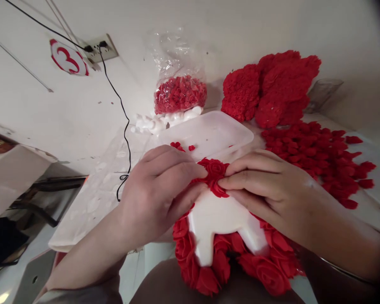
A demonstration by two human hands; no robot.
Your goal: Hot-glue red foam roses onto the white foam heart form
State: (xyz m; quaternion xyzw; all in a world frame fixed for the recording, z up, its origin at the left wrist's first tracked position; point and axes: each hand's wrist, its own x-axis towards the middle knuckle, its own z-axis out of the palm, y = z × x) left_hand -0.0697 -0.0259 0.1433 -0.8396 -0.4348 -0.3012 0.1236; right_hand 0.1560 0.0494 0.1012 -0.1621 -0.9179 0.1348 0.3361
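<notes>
A white foam form (pixel 223 211) with red fabric roses (pixel 269 272) around its lower and side edges rests above the person's lap. At its upper edge sits a red rose (pixel 215 169). My left hand (pixel 164 188) has its fingers closed on the rose's left side, thumb against the white form. My right hand (pixel 269 190) pinches the same rose from the right, its fingertips on the petals. Parts of the rose and of the form's sides are hidden behind my hands.
Behind the hands lies a white plastic tray (pixel 209 135). A clear bag of small red roses (pixel 180 95) stands at the wall. Stacked red roses (pixel 272 90) and loose red petals (pixel 319 154) lie at right. A black cable (pixel 127 122) hangs at left.
</notes>
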